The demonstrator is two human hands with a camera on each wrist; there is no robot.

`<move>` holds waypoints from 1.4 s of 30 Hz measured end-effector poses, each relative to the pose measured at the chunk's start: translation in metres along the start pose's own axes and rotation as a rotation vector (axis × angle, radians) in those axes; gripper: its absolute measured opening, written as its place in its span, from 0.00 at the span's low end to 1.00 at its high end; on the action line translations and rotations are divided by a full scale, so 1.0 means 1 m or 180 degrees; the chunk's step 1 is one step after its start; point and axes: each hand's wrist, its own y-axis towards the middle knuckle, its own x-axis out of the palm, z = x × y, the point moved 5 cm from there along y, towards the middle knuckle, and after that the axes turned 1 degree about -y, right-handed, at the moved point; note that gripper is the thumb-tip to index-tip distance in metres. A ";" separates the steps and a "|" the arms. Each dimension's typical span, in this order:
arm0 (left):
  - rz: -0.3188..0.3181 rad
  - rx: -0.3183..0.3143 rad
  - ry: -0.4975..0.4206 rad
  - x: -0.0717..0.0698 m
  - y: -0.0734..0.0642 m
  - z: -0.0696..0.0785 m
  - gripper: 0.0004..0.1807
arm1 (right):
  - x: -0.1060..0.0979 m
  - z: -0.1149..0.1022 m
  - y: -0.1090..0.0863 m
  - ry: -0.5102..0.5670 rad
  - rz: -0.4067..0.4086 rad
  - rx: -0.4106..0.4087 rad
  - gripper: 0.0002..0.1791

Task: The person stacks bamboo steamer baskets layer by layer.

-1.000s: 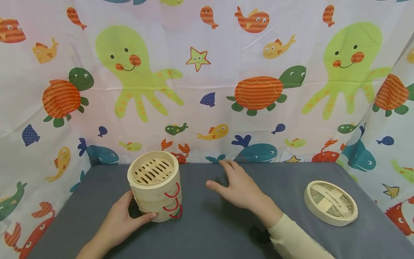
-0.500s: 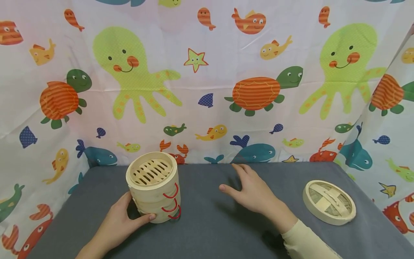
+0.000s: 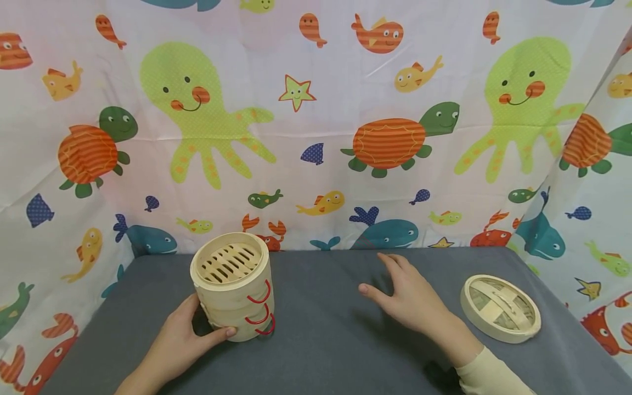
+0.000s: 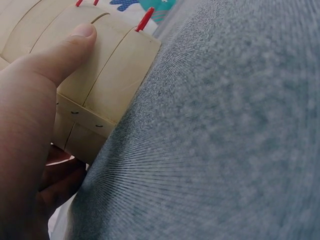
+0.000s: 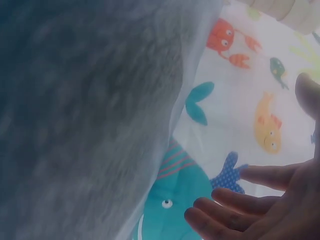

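1. Head view: the left hand (image 3: 175, 337) grips the lower part of the bamboo steamer (image 3: 232, 302), which stands on the grey cloth (image 3: 316, 351), 3 red loops (image 3: 259, 302) on its wall. The right hand (image 3: 412, 302), loosely open and holding nothing, is between the steamer and the lid (image 3: 501, 308), nearer the lid.
2. Left wrist view: the thumb (image 4: 70, 52) presses the steamer's wall.
3. Right wrist view: extended fingers (image 5: 235, 202) show against the patterned curtain (image 5: 235, 105).
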 end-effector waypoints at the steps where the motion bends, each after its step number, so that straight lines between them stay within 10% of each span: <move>1: -0.0001 -0.0001 -0.0004 0.000 0.000 0.000 0.58 | -0.002 0.002 -0.001 -0.0016 0.0009 0.0013 0.55; 42: -0.0021 0.0022 -0.0007 -0.001 -0.001 0.001 0.59 | -0.075 0.125 -0.077 -0.0390 0.0166 0.0713 0.49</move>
